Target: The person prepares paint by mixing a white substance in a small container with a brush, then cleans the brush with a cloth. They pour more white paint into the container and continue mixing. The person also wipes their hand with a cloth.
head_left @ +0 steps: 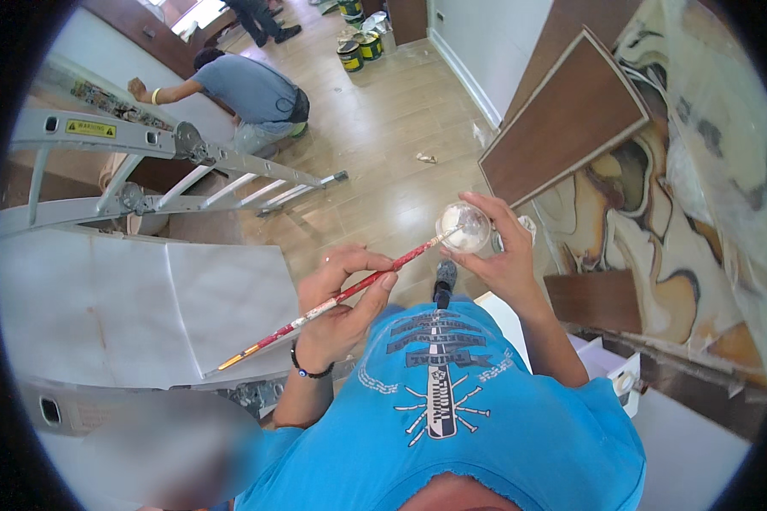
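Observation:
A slim red paintbrush (pixel 413 254), its handle splotched with white, is pinched between the thumb and fingers of my left hand (pixel 343 308). Its gold-coloured, pointed end slants down to the left, while the opposite end reaches into a small clear plastic cup (pixel 482 228). Whitish material (pixel 453 219) lies inside that cup; whether it is liquid or paste I cannot tell. My right hand (pixel 507 255) grips the cup from its right side, thumb below and fingers along the top. Both hands are in front of my blue shirt, above the floor.
An aluminium ladder (pixel 204 162) lies across the left, above white panels (pixel 222 298). Someone in grey (pixel 251 89) crouches beyond it. Paint cans (pixel 349 56) stand far back. A brown panel (pixel 562 119) leans right against swirl-patterned slabs (pixel 656 221). A blurred shape (pixel 170 447) fills the lower left.

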Action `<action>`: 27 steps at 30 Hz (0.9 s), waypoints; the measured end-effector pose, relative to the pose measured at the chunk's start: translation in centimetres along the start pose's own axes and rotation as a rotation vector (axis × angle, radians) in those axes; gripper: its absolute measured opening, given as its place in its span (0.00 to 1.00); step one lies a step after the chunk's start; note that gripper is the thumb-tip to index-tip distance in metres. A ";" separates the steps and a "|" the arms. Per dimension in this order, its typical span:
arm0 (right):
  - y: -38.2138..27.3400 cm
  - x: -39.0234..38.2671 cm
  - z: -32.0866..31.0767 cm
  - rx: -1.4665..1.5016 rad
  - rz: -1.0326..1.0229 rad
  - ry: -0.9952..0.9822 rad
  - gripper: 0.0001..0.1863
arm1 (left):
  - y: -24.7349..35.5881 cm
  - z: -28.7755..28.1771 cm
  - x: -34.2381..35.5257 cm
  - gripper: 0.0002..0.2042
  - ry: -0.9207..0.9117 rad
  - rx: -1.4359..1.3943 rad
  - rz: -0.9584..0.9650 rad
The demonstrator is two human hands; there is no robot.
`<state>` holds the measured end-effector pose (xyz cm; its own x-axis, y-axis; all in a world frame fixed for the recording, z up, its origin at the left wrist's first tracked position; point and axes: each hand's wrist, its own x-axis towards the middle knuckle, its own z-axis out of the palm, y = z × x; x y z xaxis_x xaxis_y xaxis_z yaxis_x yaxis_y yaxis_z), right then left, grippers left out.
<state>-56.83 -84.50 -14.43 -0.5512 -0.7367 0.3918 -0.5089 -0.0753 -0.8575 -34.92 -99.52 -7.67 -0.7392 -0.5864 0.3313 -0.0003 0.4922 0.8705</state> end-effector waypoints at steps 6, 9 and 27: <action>5.0 12.1 0.2 -0.056 -0.090 -0.065 0.40 | -2.6 0.3 12.2 0.07 -0.083 0.323 0.183; 8.3 17.5 1.2 -0.081 -0.111 -0.076 0.40 | -5.4 0.0 18.0 0.06 -0.144 0.359 0.211; 20.0 51.9 10.2 -0.099 0.028 -0.017 0.41 | -20.8 -7.9 56.4 0.08 -0.231 0.385 0.334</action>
<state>-88.93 -131.10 -14.64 -0.5550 -0.7491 0.3615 -0.5568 0.0117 -0.8306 -71.29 -147.90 -4.24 -0.8696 -0.2231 0.4405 0.0457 0.8519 0.5217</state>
